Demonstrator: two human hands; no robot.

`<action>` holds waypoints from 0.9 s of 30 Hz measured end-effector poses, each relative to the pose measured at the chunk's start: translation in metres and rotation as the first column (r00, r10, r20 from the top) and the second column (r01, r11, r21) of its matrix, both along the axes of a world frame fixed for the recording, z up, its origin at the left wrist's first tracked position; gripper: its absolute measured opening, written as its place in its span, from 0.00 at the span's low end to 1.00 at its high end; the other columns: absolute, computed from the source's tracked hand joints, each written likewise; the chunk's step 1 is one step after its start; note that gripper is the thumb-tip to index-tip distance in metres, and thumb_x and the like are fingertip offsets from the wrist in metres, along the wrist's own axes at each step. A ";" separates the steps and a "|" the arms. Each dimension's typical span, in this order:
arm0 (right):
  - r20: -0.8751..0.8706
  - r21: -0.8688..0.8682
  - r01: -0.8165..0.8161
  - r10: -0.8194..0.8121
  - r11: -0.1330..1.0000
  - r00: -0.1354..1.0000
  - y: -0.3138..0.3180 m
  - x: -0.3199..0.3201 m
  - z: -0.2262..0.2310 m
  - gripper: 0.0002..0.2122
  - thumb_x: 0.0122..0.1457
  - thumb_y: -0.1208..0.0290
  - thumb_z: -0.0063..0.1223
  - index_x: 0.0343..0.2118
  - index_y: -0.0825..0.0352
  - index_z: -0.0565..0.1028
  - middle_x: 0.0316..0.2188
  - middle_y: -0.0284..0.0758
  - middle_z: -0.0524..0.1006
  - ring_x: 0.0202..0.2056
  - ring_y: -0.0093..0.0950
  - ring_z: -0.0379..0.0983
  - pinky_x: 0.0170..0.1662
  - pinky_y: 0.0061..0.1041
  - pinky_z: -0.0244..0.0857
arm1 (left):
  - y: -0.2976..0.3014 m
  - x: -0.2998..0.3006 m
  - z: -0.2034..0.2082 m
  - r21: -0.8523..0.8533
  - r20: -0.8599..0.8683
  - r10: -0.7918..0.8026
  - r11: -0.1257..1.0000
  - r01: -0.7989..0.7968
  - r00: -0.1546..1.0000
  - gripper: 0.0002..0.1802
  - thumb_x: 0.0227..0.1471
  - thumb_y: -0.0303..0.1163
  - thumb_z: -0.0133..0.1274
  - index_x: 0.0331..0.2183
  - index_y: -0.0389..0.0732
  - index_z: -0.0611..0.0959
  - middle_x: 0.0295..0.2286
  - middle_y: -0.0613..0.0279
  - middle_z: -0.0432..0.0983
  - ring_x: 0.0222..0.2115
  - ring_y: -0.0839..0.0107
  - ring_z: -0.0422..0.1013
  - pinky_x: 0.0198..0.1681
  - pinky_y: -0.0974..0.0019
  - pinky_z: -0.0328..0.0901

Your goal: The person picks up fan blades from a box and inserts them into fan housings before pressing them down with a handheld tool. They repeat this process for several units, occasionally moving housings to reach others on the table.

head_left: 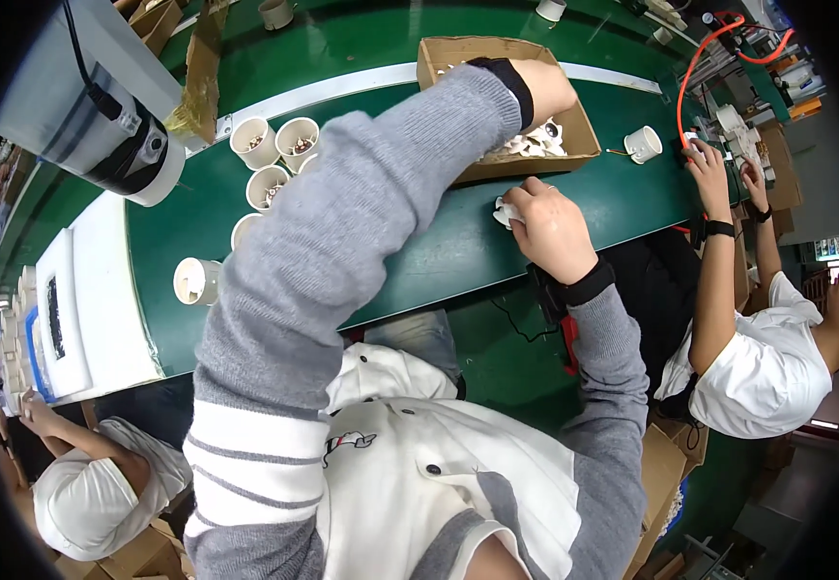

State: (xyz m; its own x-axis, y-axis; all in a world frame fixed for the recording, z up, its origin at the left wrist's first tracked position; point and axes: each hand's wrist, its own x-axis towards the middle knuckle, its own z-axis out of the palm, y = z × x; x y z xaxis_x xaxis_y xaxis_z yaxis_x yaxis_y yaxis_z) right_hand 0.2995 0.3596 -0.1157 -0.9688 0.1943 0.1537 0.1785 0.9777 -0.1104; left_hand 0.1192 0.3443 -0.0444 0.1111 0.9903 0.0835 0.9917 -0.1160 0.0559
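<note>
My left arm stretches across the green table to an open cardboard box [589, 140] at the far edge. My left hand [547, 94] is over that box, its fingers hidden from view. Small white parts with dark round bits [535, 142] lie inside the box. Just in front of it, my right hand [550, 230] is closed on a small white plastic-looking part [507, 213], held low at the green tabletop [439, 251]. The part's exact kind cannot be made out.
Several white cups [253, 143] holding small parts stand left of my arm; another cup [196, 280] is nearer. A lone white cup [643, 145] lies right of the box. Co-workers sit at right [758, 358] and lower left [101, 483]. A large grey cylinder-like fixture [81, 106] stands at upper left.
</note>
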 end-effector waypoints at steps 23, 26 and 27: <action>-0.354 -0.892 -0.182 -0.390 0.413 0.850 -0.035 0.034 0.007 0.14 0.52 0.72 0.56 0.43 0.67 0.72 0.28 0.33 0.73 0.27 0.26 0.67 0.30 0.26 0.61 | -0.145 0.078 -0.090 0.119 0.351 0.329 0.913 -0.390 0.877 0.05 0.32 0.24 0.56 0.21 0.38 0.81 0.27 0.56 0.70 0.31 0.62 0.69 0.27 0.64 0.68; -0.352 -0.918 -0.396 -0.409 -0.026 0.842 -0.052 0.037 -0.010 0.17 0.55 0.67 0.54 0.46 0.67 0.68 0.33 0.34 0.72 0.27 0.25 0.66 0.29 0.25 0.59 | -0.166 0.069 -0.076 0.107 0.662 0.212 0.923 -0.370 0.719 0.10 0.32 0.20 0.56 0.25 0.38 0.82 0.28 0.56 0.71 0.32 0.63 0.70 0.29 0.64 0.69; -0.351 -0.843 -0.477 -0.416 -0.250 0.839 -0.058 0.038 -0.013 0.18 0.56 0.65 0.53 0.47 0.68 0.67 0.36 0.35 0.72 0.27 0.24 0.65 0.29 0.24 0.57 | -0.176 0.068 -0.069 0.089 0.846 0.128 0.923 -0.374 0.517 0.13 0.33 0.17 0.56 0.28 0.37 0.81 0.29 0.57 0.72 0.33 0.64 0.71 0.30 0.64 0.70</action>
